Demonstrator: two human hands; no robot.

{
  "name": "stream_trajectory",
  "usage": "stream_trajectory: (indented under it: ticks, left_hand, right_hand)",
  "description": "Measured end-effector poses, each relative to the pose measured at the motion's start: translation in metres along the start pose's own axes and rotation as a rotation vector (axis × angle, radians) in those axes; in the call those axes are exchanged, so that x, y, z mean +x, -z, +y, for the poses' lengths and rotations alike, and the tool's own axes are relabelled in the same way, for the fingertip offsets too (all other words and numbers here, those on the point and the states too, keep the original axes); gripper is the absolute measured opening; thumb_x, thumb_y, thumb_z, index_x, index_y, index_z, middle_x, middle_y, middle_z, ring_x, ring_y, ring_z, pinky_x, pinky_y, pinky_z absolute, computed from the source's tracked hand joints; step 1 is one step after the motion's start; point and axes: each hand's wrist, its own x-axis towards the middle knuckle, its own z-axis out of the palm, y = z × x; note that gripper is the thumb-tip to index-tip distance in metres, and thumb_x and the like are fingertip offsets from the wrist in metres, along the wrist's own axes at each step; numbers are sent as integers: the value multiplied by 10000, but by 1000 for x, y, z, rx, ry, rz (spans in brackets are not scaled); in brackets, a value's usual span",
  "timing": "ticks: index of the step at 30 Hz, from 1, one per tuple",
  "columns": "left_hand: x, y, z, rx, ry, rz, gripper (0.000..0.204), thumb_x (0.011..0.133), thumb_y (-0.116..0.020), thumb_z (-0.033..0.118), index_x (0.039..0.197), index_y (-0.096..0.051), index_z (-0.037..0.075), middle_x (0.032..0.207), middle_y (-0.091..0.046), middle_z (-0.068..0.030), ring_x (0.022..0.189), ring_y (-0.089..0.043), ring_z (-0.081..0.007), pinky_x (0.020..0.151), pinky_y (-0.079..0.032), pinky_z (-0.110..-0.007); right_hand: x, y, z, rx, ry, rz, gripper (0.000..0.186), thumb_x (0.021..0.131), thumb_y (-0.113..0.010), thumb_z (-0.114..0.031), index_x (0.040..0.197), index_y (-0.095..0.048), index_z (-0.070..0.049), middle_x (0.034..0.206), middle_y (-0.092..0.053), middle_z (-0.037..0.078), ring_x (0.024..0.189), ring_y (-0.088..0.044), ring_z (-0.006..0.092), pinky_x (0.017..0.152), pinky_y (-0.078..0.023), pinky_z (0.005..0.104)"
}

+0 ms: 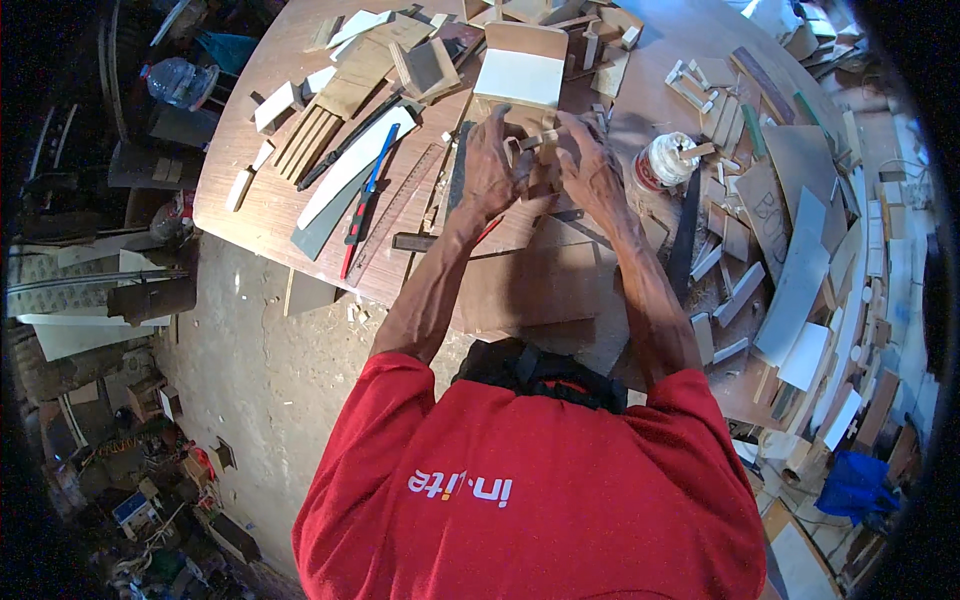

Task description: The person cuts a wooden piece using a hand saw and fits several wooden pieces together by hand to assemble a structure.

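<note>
Near the middle of the workbench, a small pale wooden piece spans the gap between my two hands. My left hand is closed, with thumb and fingers pinching its left end. My right hand has its fingers bent round the other end; its fingertips are partly in shadow. Just beyond them stands a small wooden construction with a white panel and a brown upright edge. A brown board lies at the bench's near side, below my wrists. To the right of my right hand is an open jar of white paste with a wooden stick across it.
Left of my left arm lie a transparent ruler, a red-and-black utility knife and a long white strip. Wood offcuts crowd the far left. More boards and blocks cover the right side. A water bottle stands beyond the left edge.
</note>
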Motion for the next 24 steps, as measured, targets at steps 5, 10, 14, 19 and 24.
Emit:
stream_trajectory:
  ticks: [5, 10, 14, 19, 24]
  left_hand:
    - [2, 3, 36, 115, -86, -88, 738, 755, -707, 109, 1382, -329, 25, 1037, -654, -95, 1084, -537, -334, 1096, -221, -561]
    - [-13, 4, 50, 106, -80, -168, 736, 774, -721, 125, 1394, -333, 35, 1096, -623, -126, 1102, -523, -323, 1091, -257, -534]
    - [-40, 24, 56, 0, 49, 20, 595, 799, -717, 71, 1320, -443, -13, 1115, -612, -163, 1050, -560, -311, 952, -444, -396]
    - [-111, 33, 29, -22, 183, -304, 580, 772, -715, 186, 1284, -482, 46, 1203, -564, -184, 1147, -497, -370, 988, -400, -452]
    - [-158, 32, 55, 256, -38, -691, 935, 681, -791, 403, 1428, -351, 53, 1405, -399, -176, 1338, -325, -387, 1103, -244, -548]
  right_hand:
    - [-12, 15, -11, 15, 50, 22, 420, 836, -579, -45, 1253, -560, -94, 1083, -650, 207, 978, -635, 375, 824, -512, 437]
    - [-43, 27, -9, 123, -46, -39, 291, 872, -583, -54, 1161, -621, -50, 1076, -655, 198, 968, -646, 366, 796, -517, 424]
    - [-71, 43, -8, 198, -342, -155, 195, 874, -614, -101, 1059, -646, -47, 1047, -660, 188, 933, -644, 366, 784, -506, 409]
    - [-157, 23, 32, 79, -237, -27, 185, 893, -601, -121, 1045, -636, -21, 1032, -659, 173, 954, -629, 338, 835, -497, 390]
    - [-181, 22, 1, 68, -344, -20, 180, 869, -601, -137, 1001, -620, -15, 1006, -638, 202, 974, -610, 376, 851, -490, 433]
